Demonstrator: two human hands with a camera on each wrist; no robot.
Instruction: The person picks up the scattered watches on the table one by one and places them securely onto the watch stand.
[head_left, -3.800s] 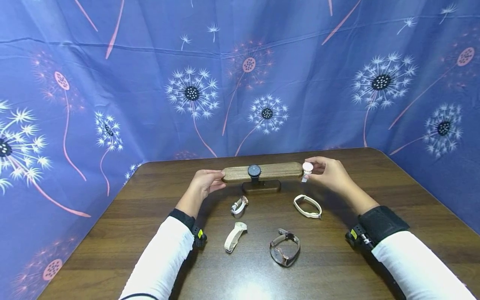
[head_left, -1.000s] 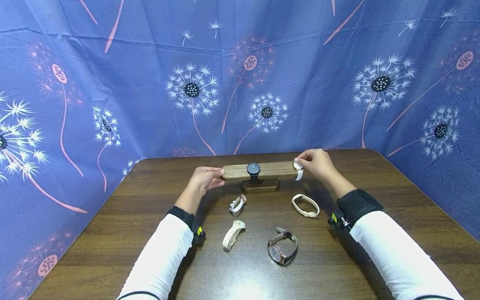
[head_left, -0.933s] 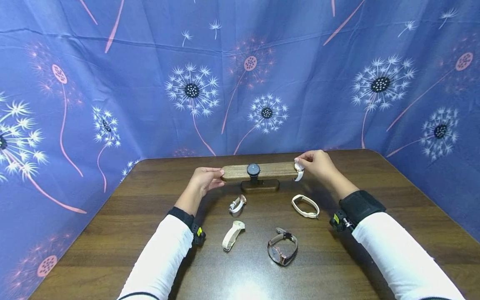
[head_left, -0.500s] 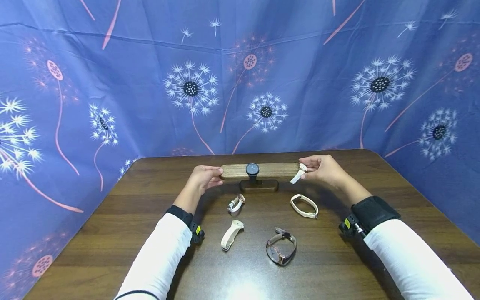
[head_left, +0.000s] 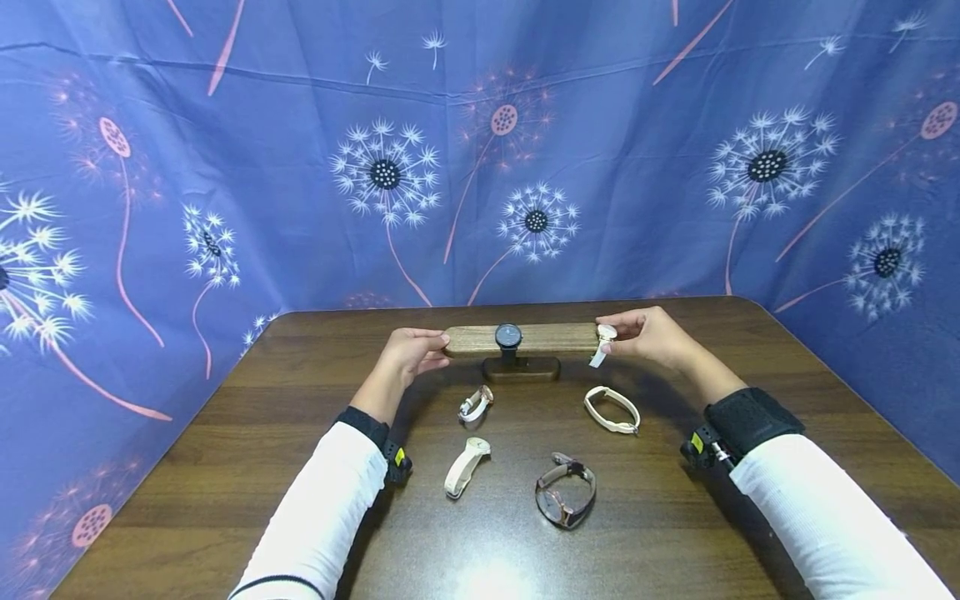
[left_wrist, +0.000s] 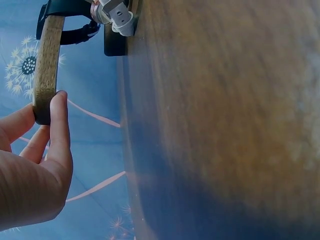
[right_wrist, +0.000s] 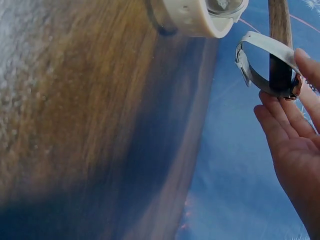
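Note:
A wooden watch stand (head_left: 558, 337) with a horizontal bar stands near the table's back edge. My left hand (head_left: 408, 354) pinches the bar's left end between thumb and fingers; the left wrist view shows this grip closely. A black wristwatch (head_left: 508, 337) is looped round the middle of the bar. At the right end, my right hand (head_left: 654, 335) holds a white-strapped wristwatch (head_left: 606, 333) by its case. In the right wrist view, the loop of this white strap (right_wrist: 267, 44) surrounds the bar's tip, with its buckle side hanging loose below and away from the wood.
On the brown table (head_left: 315, 467), in front of the stand, lie a small white watch (head_left: 476, 403), a cream watch (head_left: 467, 468), a cream band-style watch (head_left: 612, 410) and a brown-strapped watch (head_left: 566, 493). A blue dandelion-print cloth (head_left: 300, 183) hangs behind the table.
My right hand first moved the white watch leftward onto the bar's end. Since about a second ago it has shifted slightly right and turned, the watch with it. My left hand keeps its grip.

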